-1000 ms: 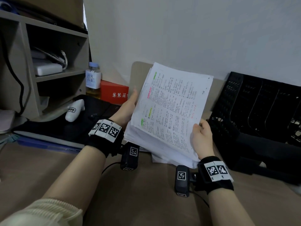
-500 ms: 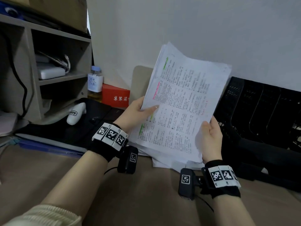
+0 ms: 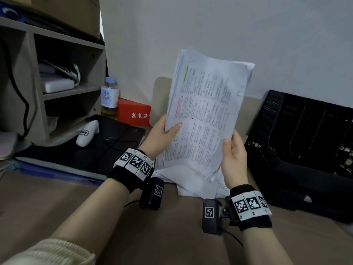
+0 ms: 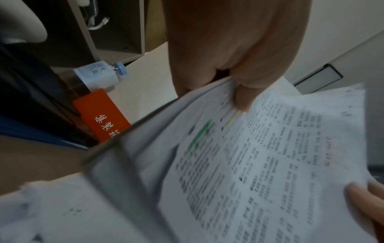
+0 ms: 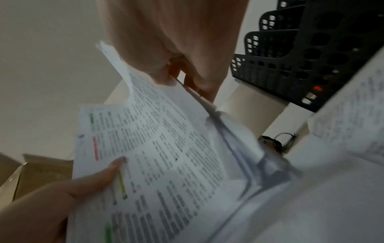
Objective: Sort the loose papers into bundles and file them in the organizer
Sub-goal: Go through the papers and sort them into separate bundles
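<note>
Here I see both hands, left hand [image 3: 159, 139] and right hand [image 3: 234, 159], pinching the paper stack [image 3: 205, 115] standing tall mid-frame; only the right wrist view shows a binder clip [image 5: 279, 141].

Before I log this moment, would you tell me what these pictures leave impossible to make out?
- Printed text on the paper bundle: too small in the head view, blurred in both wrist views.
- Fingers of the left hand and right hand: behind the bundle; only thumbs show.
- Black organizer: cut off by the right edge; its slot contents are too dark.
- Loose sheets on the desk: mostly covered by the bundle.
</note>
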Demonstrator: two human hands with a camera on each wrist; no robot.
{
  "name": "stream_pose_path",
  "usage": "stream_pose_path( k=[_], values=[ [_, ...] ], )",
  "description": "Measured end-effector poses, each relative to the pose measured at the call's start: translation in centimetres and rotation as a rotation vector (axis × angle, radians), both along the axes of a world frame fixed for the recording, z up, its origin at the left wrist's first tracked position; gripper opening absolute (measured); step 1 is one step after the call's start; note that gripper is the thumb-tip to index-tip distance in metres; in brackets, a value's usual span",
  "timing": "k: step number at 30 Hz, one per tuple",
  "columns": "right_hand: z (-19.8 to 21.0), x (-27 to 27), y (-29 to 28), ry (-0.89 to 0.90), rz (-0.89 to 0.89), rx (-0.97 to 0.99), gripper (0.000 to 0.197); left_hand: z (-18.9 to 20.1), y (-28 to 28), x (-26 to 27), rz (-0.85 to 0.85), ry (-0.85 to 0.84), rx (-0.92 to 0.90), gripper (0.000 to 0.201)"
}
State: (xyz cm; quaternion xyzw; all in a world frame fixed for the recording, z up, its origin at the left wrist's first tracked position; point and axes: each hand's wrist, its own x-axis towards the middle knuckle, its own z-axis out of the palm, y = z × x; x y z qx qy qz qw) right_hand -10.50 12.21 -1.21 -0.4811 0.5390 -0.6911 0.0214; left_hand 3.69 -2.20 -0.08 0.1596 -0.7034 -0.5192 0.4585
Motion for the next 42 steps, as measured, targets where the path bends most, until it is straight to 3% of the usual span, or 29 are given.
stream_pose_path(
  k=[5, 12, 17, 20, 28, 34, 38, 42],
  values=[
    [-0.9, -0.7, -0.3, -0.165, 0.071, 0.130, 0.041, -0.8, -0.1, -0.3, -0.048, -0.092, 0.104, 0.039],
    [-2.1, -0.9, -0.5, -0.439, 0.091, 0.224, 0.021, -0.5, -0.6, 0.7, -0.150, -0.203, 0.260, 0.041],
    [-2.7, -1.0, -0.9, -0.482, 0.076, 0.296, 0.030, -0.7, -1.1, 0.9, -0.184, -0.292, 0.358, 0.047],
    [-2.8, -1.0, -0.8, -0.470, 0.065, 0.281, 0.017, -0.6, -1.0, 0.9, -0.231, -0.313, 0.384, 0.049],
    [-1.2, -0.7, -0.4, -0.533, 0.021, 0.151, 0.017, 0.2, 0.2, 0.8, -0.267, -0.256, 0.298, 0.034],
    [0.3, -0.3, 0.4, -0.605, 0.060, 0.144, 0.021, 0.1, -0.1, 1.2, -0.106, -0.287, 0.102, 0.039],
    [0.7, -1.1, 0.4, -0.622, 0.045, 0.148, 0.013, 0.3, -0.3, 1.1, -0.048, -0.171, 0.213, 0.032],
    [-0.6, -3.6, 0.7, -0.766, -0.073, 0.164, 0.025, 0.3, -1.0, 1.1, 0.092, -0.049, 0.285, 0.019]
  ],
)
